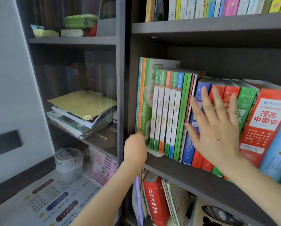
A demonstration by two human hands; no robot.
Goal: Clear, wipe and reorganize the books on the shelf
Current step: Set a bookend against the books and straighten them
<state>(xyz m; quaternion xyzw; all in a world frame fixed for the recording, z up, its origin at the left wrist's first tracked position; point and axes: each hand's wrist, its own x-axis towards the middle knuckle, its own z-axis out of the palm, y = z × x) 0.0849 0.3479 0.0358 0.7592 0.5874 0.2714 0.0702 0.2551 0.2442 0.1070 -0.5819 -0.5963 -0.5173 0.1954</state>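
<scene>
Open room above the shorter books (224, 88) (spines packed tight); shelf board (201, 25) caps it

Dark grey bookshelf (125, 79), two bays.

Right bay, middle board (201, 181): books stand upright, spines out.
- Left end, nearest the side wall: tall workbooks (143, 98).
- Next: five thin white-spined books (165, 115), then thin green books (182, 111).
- After those: a thick blue book (189, 149), red books (226, 92) and a green book (248, 98), all tilted left.
- Toward the right edge: a red boxed set (265, 124).

Right bay, upper board (201, 25): a row of colourful books (218, 7).

Left bay, middle board (102, 137): a magazine stack (82, 121) lies flat with a yellow sheet (81, 101) on top.
</scene>
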